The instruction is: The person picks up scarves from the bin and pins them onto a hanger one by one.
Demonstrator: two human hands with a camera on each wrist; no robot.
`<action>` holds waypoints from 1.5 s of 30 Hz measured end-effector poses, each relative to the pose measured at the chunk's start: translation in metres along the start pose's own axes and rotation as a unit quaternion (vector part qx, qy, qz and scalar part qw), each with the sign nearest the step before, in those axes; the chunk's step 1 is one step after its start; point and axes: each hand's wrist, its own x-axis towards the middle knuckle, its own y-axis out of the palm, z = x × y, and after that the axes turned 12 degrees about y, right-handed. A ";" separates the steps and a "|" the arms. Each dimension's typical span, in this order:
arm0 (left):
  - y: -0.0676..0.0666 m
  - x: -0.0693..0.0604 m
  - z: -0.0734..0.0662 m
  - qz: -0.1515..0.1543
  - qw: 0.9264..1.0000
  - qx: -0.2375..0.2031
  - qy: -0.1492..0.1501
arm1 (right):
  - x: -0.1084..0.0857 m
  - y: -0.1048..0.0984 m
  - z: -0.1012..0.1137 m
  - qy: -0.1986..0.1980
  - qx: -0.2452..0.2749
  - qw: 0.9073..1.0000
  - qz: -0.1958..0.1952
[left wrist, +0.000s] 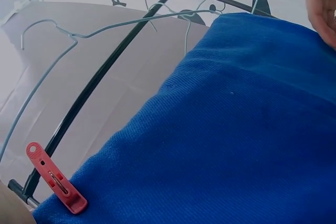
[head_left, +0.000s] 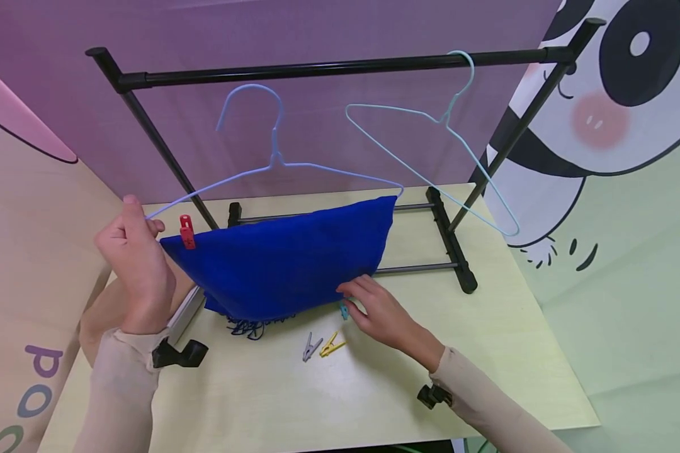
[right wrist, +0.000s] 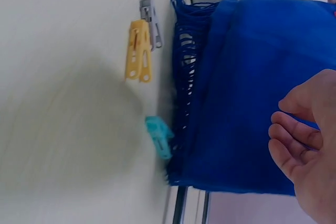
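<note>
On the counter (head_left: pixel 249 402) lie a yellow peg (head_left: pixel 332 345), a gray peg (head_left: pixel 311 347) and a teal peg (head_left: pixel 344 310). Above the teal one, the right hand (head_left: pixel 382 314) is loosely bent, holding nothing. The left hand (head_left: pixel 138 264) grips one end of a hanger (head_left: pixel 276 154) bearing blue cloth (head_left: pixel 283 258); a red peg (head_left: pixel 187 231) clips its left corner. Pegging seems under way; next probably calls for pinching another peg for the right corner. Behind stands a black rack (head_left: pixel 340 67).
</note>
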 end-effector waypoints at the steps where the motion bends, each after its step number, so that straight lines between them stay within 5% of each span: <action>1: 0.000 0.000 0.000 0.000 1.000 0.000 0.001 | -0.001 0.000 -0.002 0.002 -0.001 1.000 0.002; 9: -0.002 0.004 -0.003 -0.006 1.000 0.006 -0.003 | -0.008 0.007 -0.010 0.011 -0.004 1.000 0.025; 16: -0.006 0.007 -0.005 -0.023 0.999 0.007 -0.024 | -0.020 0.019 -0.008 0.008 -0.048 0.991 0.122; 24: -0.009 0.010 0.000 -0.023 1.000 -0.018 -0.008 | -0.031 0.036 -0.007 0.017 -0.083 0.975 0.204; 37: -0.010 0.011 -0.002 -0.018 1.000 -0.016 -0.018 | -0.044 0.054 -0.012 -0.011 -0.116 0.980 0.160; 45: -0.011 0.011 -0.002 -0.015 1.000 -0.017 -0.018 | -0.044 0.055 -0.012 0.006 -0.126 0.977 0.171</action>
